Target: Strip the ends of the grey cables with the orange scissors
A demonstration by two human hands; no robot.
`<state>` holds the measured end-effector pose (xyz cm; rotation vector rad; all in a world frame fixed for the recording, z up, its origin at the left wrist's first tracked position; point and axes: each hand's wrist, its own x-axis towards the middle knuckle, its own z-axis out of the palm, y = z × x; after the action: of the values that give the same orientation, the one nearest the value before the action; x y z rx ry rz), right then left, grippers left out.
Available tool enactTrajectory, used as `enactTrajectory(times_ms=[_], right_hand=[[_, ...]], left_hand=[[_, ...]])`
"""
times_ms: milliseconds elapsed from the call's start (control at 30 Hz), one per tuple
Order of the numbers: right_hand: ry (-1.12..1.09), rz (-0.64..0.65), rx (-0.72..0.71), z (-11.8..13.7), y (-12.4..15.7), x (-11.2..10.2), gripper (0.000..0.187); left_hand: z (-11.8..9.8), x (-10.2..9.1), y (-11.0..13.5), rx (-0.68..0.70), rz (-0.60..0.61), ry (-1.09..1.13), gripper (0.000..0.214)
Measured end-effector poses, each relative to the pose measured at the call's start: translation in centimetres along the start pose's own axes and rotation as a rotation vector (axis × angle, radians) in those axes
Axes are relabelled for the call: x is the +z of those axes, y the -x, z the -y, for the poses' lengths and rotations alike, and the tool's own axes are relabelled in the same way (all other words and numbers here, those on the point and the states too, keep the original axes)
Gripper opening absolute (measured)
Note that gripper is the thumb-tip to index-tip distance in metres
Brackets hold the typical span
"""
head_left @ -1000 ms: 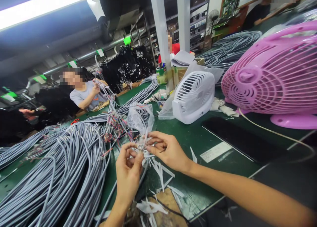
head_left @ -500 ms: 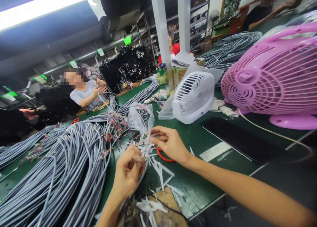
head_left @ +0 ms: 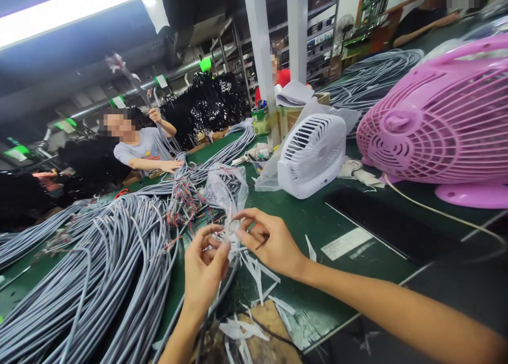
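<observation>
My left hand (head_left: 204,269) and my right hand (head_left: 270,239) meet over the green table (head_left: 313,216), both pinching a small tuft of thin white wire ends (head_left: 229,231) at the tip of a grey cable. The fingers of both hands are closed around it. Just behind them lies a crumpled clear plastic bag (head_left: 224,187) holding small parts. A large bundle of grey cables (head_left: 91,269) with coloured wire ends (head_left: 186,205) spreads to the left of my hands. White paper strips (head_left: 257,274) lie scattered under and in front of my hands.
A white desk fan (head_left: 311,152) and a pink fan (head_left: 440,120) stand at the right. A black mat (head_left: 384,221) lies before them. Across the table a person (head_left: 138,144) lifts a cable. More grey cable coils (head_left: 369,78) lie far right.
My right hand dropped back from the bag to meet my left hand at the wire tuft. The person across the table raised one arm with a cable.
</observation>
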<state>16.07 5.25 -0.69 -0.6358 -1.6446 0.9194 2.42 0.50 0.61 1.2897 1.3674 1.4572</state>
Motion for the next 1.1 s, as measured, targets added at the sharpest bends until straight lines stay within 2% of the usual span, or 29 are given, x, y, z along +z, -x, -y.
enactTrajectory(times_ms=[133, 300, 600, 800, 900, 1000, 1100], right_hand=[[-0.145, 0.031, 0.106, -0.3, -0.2, 0.1, 0.027], [-0.18, 0.052, 0.153, -0.6, -0.4, 0.0, 0.028], [-0.068, 0.03, 0.049, -0.6, -0.4, -0.2, 0.019], [0.01, -0.029, 0.027, -1.0, -0.8, -0.4, 0.014], [0.023, -0.022, 0.042, -1.1, -0.8, -0.3, 0.009], [-0.061, -0.044, 0.073, -1.0, -0.8, -0.4, 0.014], [-0.263, -0.006, 0.091, -0.7, -0.8, -0.7, 0.025]], left_hand=[[0.0, 0.2, 0.0, -0.046, -0.006, -0.03, 0.033], [-0.1, 0.4, 0.1, -0.06, 0.013, -0.035, 0.033], [-0.3, 0.2, 0.2, -0.043, 0.063, 0.088, 0.038], [-0.6, 0.1, 0.4, -0.068, 0.231, 0.145, 0.033], [-0.5, 0.1, 0.5, -0.042, 0.259, 0.146, 0.031], [-0.2, -0.1, 0.5, -0.009, 0.251, 0.166, 0.03], [0.0, -0.2, 0.4, -0.015, 0.246, 0.213, 0.03]])
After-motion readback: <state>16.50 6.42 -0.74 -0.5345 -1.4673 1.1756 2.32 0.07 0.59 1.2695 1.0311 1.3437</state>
